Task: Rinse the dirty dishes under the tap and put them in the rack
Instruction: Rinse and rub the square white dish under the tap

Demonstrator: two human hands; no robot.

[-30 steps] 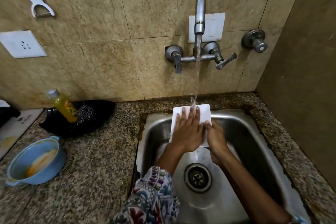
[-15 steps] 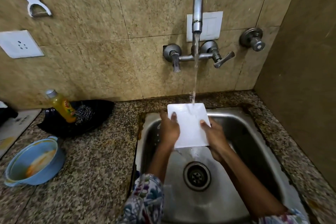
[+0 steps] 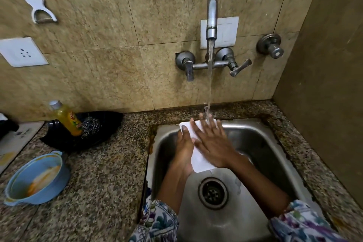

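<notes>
1. Head view: I hold the white square plate (image 3: 198,160) tilted over the sink (image 3: 261,143), its far edge right under the running stream from the tap (image 3: 211,17).
2. My left hand (image 3: 183,148) grips the plate's left edge, thumb on top near the far corner, fingers hidden beneath it.
3. My right hand (image 3: 213,143) lies flat on the plate's face with fingers spread, the water falling on its fingertips.
4. Half a second ago that right hand only held the plate's right edge and the face was bare; a second ago it was my left palm that lay across it. So the hands have swapped roles, and I judge the rubbing of this plate is in its second pass, near done.
5. The blue bowl (image 3: 35,179), smeared with orange residue, sits on the granite counter (image 3: 102,182) well to the left, not yet rinsed.
6. No rack shows in this view, so I cannot tell where the plate goes afterwards.
</notes>
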